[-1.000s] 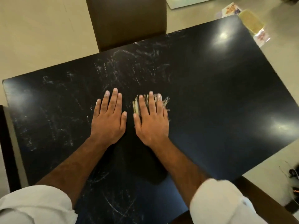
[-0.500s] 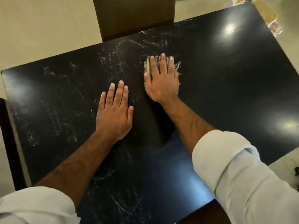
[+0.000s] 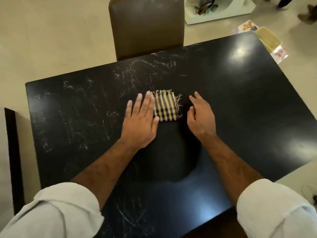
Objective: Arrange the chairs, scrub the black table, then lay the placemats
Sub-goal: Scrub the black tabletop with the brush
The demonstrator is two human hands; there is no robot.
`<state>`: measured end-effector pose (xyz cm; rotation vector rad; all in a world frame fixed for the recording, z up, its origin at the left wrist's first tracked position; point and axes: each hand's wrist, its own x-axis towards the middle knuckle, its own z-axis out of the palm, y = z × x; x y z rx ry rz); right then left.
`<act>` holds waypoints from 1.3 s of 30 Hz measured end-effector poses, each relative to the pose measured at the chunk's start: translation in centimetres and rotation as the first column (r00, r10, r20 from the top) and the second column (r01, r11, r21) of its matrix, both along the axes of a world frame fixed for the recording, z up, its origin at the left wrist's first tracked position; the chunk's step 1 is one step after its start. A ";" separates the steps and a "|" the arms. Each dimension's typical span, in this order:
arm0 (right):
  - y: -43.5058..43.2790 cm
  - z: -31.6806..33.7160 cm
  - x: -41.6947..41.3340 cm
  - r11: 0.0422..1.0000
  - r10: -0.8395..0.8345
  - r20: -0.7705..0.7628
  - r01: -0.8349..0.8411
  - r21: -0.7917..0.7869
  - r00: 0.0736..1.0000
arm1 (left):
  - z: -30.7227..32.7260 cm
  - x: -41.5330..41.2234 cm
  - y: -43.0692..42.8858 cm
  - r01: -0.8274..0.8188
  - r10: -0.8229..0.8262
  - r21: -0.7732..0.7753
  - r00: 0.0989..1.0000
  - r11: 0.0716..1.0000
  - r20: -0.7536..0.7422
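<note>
The black table (image 3: 240, 117) fills the view, streaked with whitish smears on its left and far parts. A small folded striped cloth (image 3: 165, 108) with frayed edges lies flat near the middle. My left hand (image 3: 140, 121) rests flat on the table, its fingers spread and overlapping the cloth's left edge. My right hand (image 3: 201, 115) sits just right of the cloth, apart from it, fingers loosely spread and holding nothing. A brown chair (image 3: 146, 26) stands tucked at the table's far side.
A dark chair edge (image 3: 12, 152) shows at the left. On the floor past the far right corner lie a yellow-green container (image 3: 268, 40) and printed sheets (image 3: 247, 27). A white unit (image 3: 217, 9) stands further back.
My right hand has come off the cloth and moved to its right. The cloth now lies uncovered, nearer me than half a second ago. My left hand now touches its left edge.
</note>
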<state>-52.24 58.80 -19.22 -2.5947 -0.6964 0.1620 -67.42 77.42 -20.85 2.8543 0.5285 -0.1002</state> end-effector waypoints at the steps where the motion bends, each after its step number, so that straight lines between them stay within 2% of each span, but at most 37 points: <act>1: 0.1 -0.8 0.3 0.999 0.018 0.024 -0.017 -0.043 1.000 | -0.1 1.1 -1.2 0.035 -0.035 0.021 0.999 0.999 0.024; 4: 0.2 -2.8 0.7 0.992 0.081 0.113 -0.069 -0.107 0.990 | -0.7 4.5 -3.4 0.065 -0.066 0.047 0.997 0.997 0.039; 8: 0.0 -4.6 0.6 0.994 0.066 0.191 -0.047 -0.103 0.979 | -2.5 6.0 -3.3 0.018 -0.021 0.064 0.999 0.998 0.044; 11: 0.0 -4.9 0.5 0.994 0.068 0.181 -0.051 -0.096 0.981 | -2.3 2.7 -3.6 -0.005 0.002 0.052 0.999 0.999 0.048; 16: -0.2 -4.6 0.3 0.987 0.137 0.215 -0.115 -0.114 0.967 | -1.6 -3.3 0.7 -0.089 0.094 0.060 0.993 0.994 -0.076; 21: 0.5 -4.1 0.5 0.934 0.292 0.192 -0.237 -0.267 0.937 | -1.6 3.9 3.2 -0.197 0.200 0.069 0.979 0.978 -0.037; 24: 0.6 -4.0 0.8 0.917 0.311 0.170 -0.248 -0.313 0.935 | -1.5 5.0 -0.8 -0.083 0.083 0.046 0.996 0.996 -0.015; 26: 0.7 -3.9 0.9 0.909 0.320 0.152 -0.259 -0.326 0.935 | -1.2 2.4 -3.7 0.019 -0.018 0.040 1.000 0.999 -0.019; 28: 0.8 -3.7 0.9 0.908 0.316 0.141 -0.256 -0.332 0.938 | -0.9 -1.4 -4.4 0.049 -0.047 0.029 0.997 0.998 -0.058; 31: 0.8 -3.8 0.9 0.898 0.328 0.140 -0.262 -0.353 0.934 | -1.0 -6.3 -1.3 -0.033 0.037 0.034 0.990 0.999 -0.137; 33: 0.8 -3.8 0.8 0.900 0.327 0.145 -0.261 -0.350 0.934 | -1.1 -6.7 2.0 -0.114 0.124 0.079 0.983 0.990 -0.133; 36: 0.8 -3.9 0.8 0.909 0.315 0.140 -0.255 -0.330 0.939 | -1.1 -2.6 4.5 -0.208 0.214 0.075 0.972 0.975 -0.093; 39: 0.6 -4.2 0.6 0.911 0.312 0.138 -0.254 -0.326 0.940 | -1.4 0.7 2.5 -0.167 0.171 0.061 0.984 0.984 -0.051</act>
